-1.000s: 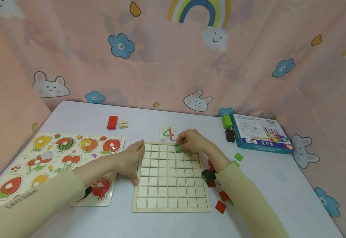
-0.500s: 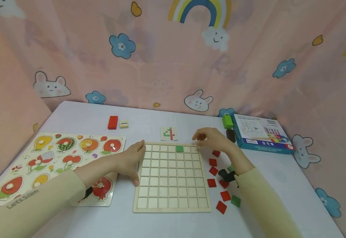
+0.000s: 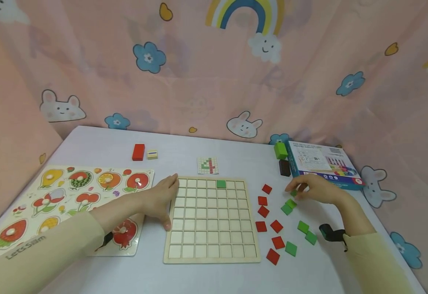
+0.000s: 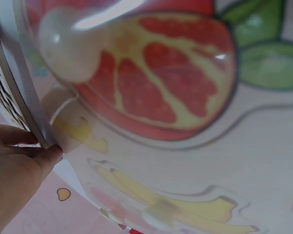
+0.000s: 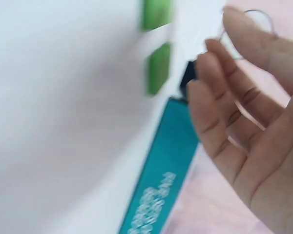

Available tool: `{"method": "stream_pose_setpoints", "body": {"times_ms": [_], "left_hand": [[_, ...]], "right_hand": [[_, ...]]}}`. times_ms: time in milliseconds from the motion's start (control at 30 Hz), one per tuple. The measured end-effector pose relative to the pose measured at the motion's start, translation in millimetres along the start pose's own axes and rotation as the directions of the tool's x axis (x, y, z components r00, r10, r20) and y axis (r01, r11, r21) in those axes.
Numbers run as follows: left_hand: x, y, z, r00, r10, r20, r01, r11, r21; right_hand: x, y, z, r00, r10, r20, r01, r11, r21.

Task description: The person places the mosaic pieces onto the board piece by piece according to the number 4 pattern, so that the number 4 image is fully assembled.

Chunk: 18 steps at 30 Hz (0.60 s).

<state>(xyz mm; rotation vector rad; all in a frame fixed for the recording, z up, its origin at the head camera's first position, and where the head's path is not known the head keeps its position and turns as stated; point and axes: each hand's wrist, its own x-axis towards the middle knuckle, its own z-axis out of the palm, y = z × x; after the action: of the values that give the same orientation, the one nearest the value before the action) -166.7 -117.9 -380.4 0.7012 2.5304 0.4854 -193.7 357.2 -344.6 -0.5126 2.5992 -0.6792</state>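
The right hand is reaching to a green square tile beside the blue box; its fingers are loosely bent, and a grip cannot be confirmed. The left hand is laid flat against the left edge of the wooden grid board, holding nothing. The neighbouring green tiles could be pushed aside, because they lie very close. One green tile is already seated in the top row. Red tiles are scattered between hand and board; a fruit puzzle lies left.

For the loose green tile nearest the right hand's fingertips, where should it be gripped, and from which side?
Probably pinch the green tile by two opposite edges, coming from above. It is thin and lies flat on the table, so only its edges offer purchase. The right hand already hovers beside it, fingers relaxed.
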Motion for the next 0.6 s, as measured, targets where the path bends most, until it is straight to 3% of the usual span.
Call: {"method": "stream_pose_setpoints", "body": {"times_ms": [167,300,600], "left_hand": [[-1.2,-0.7,0.1,1.0,0.006,-0.006,-0.006,1.0,0.003],[-1.6,-1.3,-0.3,1.0,0.014,-0.015,-0.014,1.0,0.002],[-2.4,-0.3,-0.1,1.0,0.012,-0.02,-0.012,1.0,-0.003]], "right_hand": [[-3.8,11.7,11.8,0.999,-0.029,0.03,0.027,0.999,0.045],[0.3,12.0,19.0,0.997,-0.055,0.06,0.054,0.998,0.01],[10.6,5.4,24.2,0.994,0.042,0.103,-0.038,0.999,-0.038]]}}
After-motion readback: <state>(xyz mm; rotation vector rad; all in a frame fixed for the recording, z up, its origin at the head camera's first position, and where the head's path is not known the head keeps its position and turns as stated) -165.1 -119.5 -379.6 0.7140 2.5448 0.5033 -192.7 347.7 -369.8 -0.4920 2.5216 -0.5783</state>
